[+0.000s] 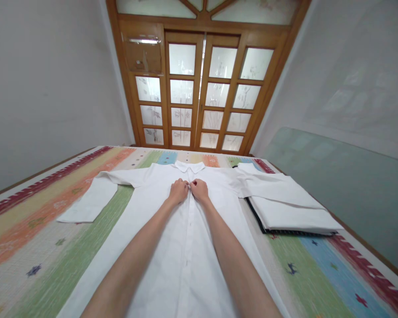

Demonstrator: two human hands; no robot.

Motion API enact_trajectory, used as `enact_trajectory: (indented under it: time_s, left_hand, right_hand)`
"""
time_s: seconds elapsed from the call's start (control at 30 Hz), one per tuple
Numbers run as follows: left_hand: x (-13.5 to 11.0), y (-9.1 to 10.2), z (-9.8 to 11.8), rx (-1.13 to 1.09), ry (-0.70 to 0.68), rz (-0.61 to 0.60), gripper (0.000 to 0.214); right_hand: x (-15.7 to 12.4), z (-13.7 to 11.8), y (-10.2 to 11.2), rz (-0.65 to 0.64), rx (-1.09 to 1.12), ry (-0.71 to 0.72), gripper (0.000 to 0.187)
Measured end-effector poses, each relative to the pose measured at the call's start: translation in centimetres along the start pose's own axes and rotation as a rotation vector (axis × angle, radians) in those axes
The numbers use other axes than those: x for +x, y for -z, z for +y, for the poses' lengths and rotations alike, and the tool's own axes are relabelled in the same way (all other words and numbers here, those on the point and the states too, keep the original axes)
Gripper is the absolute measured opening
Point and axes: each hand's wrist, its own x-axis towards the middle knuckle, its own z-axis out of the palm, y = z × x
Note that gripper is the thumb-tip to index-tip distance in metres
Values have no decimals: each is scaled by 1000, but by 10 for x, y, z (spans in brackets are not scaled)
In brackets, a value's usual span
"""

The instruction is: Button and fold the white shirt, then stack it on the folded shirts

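A white long-sleeved shirt [166, 256] lies spread out, front side up, with its collar [189, 167] at the far end. Both my hands meet at the front placket, a little below the collar. My left hand [179, 191] pinches the placket edge from the left. From the right, my right hand [199, 190] is closed on the same edge, its fingertips almost touching the left ones. Whether a button sits between the fingers is too small to make out. The left sleeve [96, 198] bends outward on the cover; the other sleeve [281, 190] lies across a folded white garment.
The folded white garment [292, 216] rests on a black-edged flat item [262, 223] at the right. Beneath everything is a striped, patterned cover [46, 238]. A pale green panel [338, 176] stands along the right edge. Wooden glazed doors [200, 92] close off the far end.
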Motion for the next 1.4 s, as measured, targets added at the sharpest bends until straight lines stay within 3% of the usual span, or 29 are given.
enact_trajectory:
  time_s: [0.4,0.77,1.0,1.4]
  left_hand:
    - [2,-9,3,-218,2,95,19]
    - [9,-2,7,-427,200,108,9]
    - [3,1,9,-548,371,71,17]
    - [0,5,11,-529,324,74,22]
  right_hand:
    - [3,8,-1,-23,211,39,23]
    - [2,7,1,-31,260,22,22]
    - [3,8,2,-75,258,13,31]
    - [5,7,2,-105,186,38,36]
